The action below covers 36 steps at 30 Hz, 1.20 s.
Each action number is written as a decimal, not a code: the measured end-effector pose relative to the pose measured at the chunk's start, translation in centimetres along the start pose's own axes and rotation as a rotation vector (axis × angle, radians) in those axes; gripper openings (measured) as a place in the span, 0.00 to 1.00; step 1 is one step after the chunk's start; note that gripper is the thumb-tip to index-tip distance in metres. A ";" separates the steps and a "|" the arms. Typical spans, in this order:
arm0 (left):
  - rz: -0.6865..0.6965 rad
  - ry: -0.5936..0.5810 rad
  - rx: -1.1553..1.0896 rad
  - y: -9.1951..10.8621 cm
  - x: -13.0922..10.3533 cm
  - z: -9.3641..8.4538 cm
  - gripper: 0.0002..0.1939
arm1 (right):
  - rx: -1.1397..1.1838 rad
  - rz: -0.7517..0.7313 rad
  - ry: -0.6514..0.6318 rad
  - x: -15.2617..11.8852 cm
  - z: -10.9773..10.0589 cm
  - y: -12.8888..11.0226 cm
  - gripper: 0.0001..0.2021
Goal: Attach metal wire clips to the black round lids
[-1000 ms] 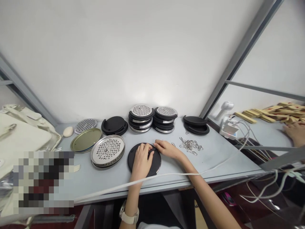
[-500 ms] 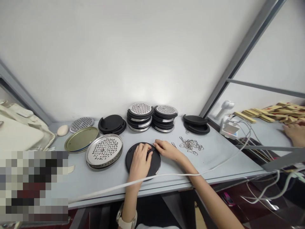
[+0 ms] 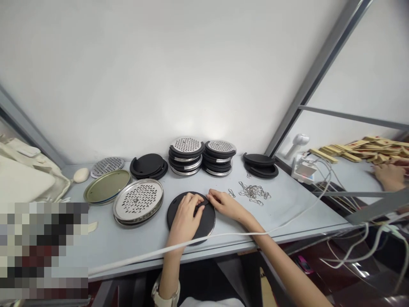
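Black disc [image 3: 206, 224] flat near worktop [image 3: 121, 251] front edge, middle. Left hand [image 3: 187, 213] on top, right hand [image 3: 225, 204] at far-right rim, close together; firm grip can't tell. Back edge: perforated plates paired with black holders in stacks [image 3: 220, 157]; other plates [image 3: 139, 200] and clips [image 3: 254, 192] loose.

black disc [image 3: 204, 222]: matt, smooth | perforated plate [image 3: 138, 201]: shiny metal | clips [image 3: 254, 192]: bright metal
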<state>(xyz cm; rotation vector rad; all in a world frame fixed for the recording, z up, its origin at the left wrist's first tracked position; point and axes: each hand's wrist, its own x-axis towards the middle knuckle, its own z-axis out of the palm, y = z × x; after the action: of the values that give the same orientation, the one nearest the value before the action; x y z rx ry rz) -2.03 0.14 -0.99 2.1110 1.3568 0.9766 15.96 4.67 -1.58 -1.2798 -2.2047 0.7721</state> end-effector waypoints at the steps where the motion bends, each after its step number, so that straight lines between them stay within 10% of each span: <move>1: 0.001 -0.002 -0.004 0.0 0.0 0.0 0.06 | 0.000 0.001 0.012 -0.2 0.1 0.0 0.15; 36: 0.000 -0.048 0.074 0.9 -0.8 -0.9 0.06 | -0.010 0.043 0.122 -1.8 1.7 -1.2 0.15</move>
<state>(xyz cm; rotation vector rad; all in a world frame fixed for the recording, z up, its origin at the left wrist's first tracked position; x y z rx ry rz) -2.43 -0.97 -0.05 2.1747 1.3894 0.8824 15.01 2.19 -2.23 -1.3468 -2.0935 0.6815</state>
